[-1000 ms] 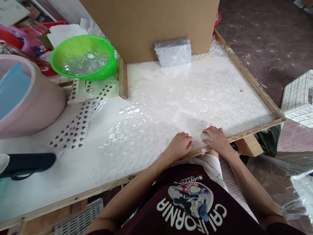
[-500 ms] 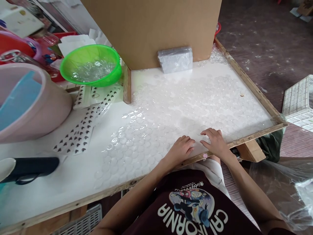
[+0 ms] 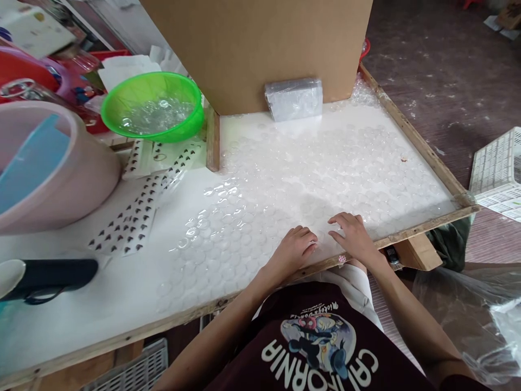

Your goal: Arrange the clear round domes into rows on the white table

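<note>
Several clear round domes lie spread over a white board with a wooden rim. My left hand rests near the board's front edge with its fingers curled down onto the domes. Just to its right, my right hand lies with fingers stretched forward, tips touching the domes. Neither hand lifts anything that I can make out.
A large cardboard box stands at the back with a wrapped grey block against it. At the left are a green bowl of clear pieces, sticker sheets with dark hearts, a pink tub and a black handle. A white crate sits on the floor at the right.
My right hand held a clear dome pinched a second ago; now its fingers lie stretched on the board. Both hands have shifted slightly left.
</note>
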Tool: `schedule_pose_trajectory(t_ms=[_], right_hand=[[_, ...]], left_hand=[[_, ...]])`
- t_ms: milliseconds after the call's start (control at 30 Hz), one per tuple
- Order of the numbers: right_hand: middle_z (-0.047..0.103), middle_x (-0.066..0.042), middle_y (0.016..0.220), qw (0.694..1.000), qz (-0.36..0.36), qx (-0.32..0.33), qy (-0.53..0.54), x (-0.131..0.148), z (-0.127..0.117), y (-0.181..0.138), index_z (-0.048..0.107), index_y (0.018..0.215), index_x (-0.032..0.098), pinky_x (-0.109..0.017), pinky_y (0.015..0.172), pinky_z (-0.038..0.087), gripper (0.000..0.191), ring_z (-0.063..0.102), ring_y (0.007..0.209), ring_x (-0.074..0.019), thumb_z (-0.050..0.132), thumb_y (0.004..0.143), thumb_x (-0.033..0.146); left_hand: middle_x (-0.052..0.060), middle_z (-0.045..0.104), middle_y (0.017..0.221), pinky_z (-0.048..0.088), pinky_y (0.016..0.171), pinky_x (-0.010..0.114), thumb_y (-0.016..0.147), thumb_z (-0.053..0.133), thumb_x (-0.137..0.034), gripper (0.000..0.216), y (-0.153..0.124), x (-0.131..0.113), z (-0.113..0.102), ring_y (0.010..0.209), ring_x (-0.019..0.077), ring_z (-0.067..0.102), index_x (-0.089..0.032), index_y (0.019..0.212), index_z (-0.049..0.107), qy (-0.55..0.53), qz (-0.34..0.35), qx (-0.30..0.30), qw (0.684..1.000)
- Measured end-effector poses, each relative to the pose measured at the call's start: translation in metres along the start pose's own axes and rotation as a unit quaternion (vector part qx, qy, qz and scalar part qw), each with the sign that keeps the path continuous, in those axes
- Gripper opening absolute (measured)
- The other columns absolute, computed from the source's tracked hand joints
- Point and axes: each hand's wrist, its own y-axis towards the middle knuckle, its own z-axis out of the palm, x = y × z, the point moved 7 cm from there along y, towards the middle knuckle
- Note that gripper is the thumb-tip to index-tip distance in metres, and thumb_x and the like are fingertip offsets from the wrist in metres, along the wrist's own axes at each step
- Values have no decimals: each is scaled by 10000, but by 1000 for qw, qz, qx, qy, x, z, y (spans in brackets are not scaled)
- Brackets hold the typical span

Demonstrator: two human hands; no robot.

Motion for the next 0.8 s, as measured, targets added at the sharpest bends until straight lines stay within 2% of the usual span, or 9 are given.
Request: schedule_pose_trajectory(t_ms=[200, 367, 567, 800], right_hand=[[682, -55, 1068, 999, 15, -10, -51, -17, -6, -14, 610, 1030, 215, -372, 863, 361, 139, 622, 993, -231, 557, 909, 173], [665, -60, 1110, 998, 8, -12, -57, -11, -1, -6, 598, 1065, 212, -369, 870, 361, 167, 604, 1011, -228, 557, 910, 168], [656, -69, 1093, 997, 1, -10, -78, -9, 10, 16, 593, 1060, 208, -379, 883, 343, 203, 579, 1012, -242, 543, 888, 113], [642, -75, 1090, 997, 17, -8, -79, -15, 14, 18, 555, 1071, 210, -371, 885, 348, 262, 568, 1012, -246, 528, 841, 88]], left_hand=[[74, 627, 1151, 456, 945, 405, 909, 544, -126, 200, 12, -11, 6, 1075, 248, 540, -184, 1085, 618, 6, 26, 10, 1000], [69, 625, 1173, 452, 946, 410, 908, 551, -113, 189, 9, -10, 15, 1097, 248, 534, -190, 1066, 620, 6, 24, 28, 999], [77, 626, 1185, 460, 942, 414, 911, 558, -102, 196, -6, -8, 11, 1114, 251, 544, -183, 1081, 611, -4, 24, 20, 1000], [79, 632, 1172, 468, 939, 422, 915, 557, -127, 191, -7, -10, 9, 1107, 258, 553, -192, 1086, 616, -24, 25, 19, 999]])
